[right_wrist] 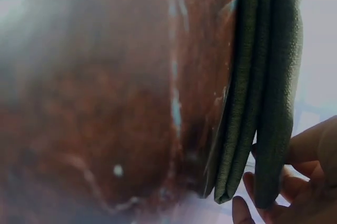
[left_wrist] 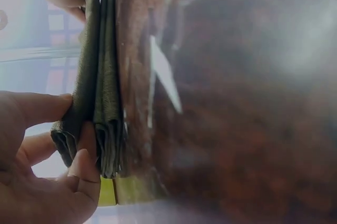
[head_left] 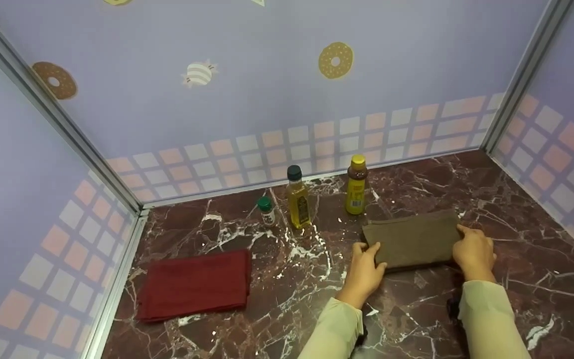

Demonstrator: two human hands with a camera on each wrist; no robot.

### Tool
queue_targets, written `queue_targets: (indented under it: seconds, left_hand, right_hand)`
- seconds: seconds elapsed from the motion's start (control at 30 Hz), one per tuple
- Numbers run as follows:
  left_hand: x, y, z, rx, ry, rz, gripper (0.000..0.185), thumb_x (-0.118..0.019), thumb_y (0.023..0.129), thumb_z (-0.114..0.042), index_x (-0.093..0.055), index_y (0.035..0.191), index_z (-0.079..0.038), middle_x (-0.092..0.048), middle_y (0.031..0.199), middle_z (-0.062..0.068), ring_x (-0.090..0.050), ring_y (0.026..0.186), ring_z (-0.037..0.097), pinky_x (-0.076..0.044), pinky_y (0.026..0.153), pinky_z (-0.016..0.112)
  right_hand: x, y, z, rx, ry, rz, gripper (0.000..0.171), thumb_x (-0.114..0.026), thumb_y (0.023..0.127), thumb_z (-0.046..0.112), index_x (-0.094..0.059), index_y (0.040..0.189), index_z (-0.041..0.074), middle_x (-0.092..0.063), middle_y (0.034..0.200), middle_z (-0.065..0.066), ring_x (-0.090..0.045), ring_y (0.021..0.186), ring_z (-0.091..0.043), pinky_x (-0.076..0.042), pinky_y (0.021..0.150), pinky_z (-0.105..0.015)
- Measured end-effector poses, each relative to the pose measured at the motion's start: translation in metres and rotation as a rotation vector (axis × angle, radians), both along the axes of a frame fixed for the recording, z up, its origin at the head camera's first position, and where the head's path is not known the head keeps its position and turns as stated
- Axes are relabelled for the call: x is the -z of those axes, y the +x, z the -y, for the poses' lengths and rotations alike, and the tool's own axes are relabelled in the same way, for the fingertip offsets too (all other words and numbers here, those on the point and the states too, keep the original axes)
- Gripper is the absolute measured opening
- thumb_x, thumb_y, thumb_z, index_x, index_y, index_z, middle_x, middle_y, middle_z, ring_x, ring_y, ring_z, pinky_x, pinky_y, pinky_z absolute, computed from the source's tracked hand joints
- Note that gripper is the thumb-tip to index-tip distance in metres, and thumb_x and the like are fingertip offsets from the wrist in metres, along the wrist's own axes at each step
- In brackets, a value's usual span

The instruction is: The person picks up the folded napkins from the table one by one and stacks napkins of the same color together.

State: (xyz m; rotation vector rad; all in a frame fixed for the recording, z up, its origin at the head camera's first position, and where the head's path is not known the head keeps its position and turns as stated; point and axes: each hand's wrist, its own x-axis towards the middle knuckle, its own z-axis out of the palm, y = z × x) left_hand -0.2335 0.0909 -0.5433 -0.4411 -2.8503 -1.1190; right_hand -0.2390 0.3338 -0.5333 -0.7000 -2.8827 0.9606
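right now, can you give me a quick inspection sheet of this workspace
surface: dark red marble-look counter with white veins, no spills seen
job's things: folded grey-green cloth lying flat on the counter; several layers show at its edges in the wrist views
clutter: folded red cloth at left; small green-capped jar, black-capped oil bottle and yellow-capped bottle upright in a row near the back wall
hands: left hand pinches the cloth's left end between thumb and fingers; right hand holds its right end
cables: nothing seen
surroundings: purple wall panels with doughnut and sweet prints, pastel tile band, metal corner posts
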Motion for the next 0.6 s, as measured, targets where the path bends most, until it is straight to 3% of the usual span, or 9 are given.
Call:
queue_targets:
  seconds: [0.17,0.37,0.5,0.6]
  left_hand:
    - [0.004,-0.001,0.002,-0.014,0.022,0.053,0.048,-0.065,0.082,-0.022,-0.053,0.126,-0.009,-0.040,0.119,0.013,-0.051,0.106,0.022,-0.042,0.090,0.029]
    - [0.003,0.000,0.003,-0.013,-0.016,0.117,0.052,-0.063,0.083,-0.029,-0.049,0.130,-0.012,-0.038,0.121,0.011,-0.052,0.104,0.023,-0.043,0.088,0.029]
    - [0.002,0.005,0.007,-0.009,-0.044,0.168,0.063,-0.063,0.082,-0.037,-0.039,0.137,-0.020,-0.037,0.123,0.009,-0.053,0.100,0.023,-0.044,0.084,0.031]
    - [0.000,0.009,0.014,-0.027,-0.051,0.185,0.073,-0.062,0.081,-0.042,-0.026,0.142,-0.025,-0.038,0.124,0.010,-0.055,0.096,0.025,-0.046,0.077,0.033]
  right_hand:
    - [0.001,0.000,-0.001,-0.021,-0.018,0.061,0.054,-0.033,0.085,0.005,-0.032,0.139,0.006,-0.024,0.138,-0.028,-0.022,0.117,-0.054,-0.024,0.084,-0.065]
    - [0.003,-0.001,-0.001,-0.023,-0.010,0.081,0.050,-0.041,0.091,0.022,-0.034,0.137,0.004,-0.024,0.136,-0.029,-0.025,0.115,-0.053,-0.026,0.082,-0.062]
    - [0.005,0.002,0.000,-0.023,-0.009,0.086,0.055,-0.043,0.092,0.032,-0.031,0.139,0.005,-0.019,0.135,-0.032,-0.023,0.117,-0.053,-0.024,0.083,-0.063]
    - [0.004,0.005,0.005,-0.027,-0.005,0.036,0.062,-0.041,0.092,0.040,-0.025,0.141,0.005,-0.011,0.140,-0.031,-0.012,0.124,-0.052,-0.017,0.087,-0.067]
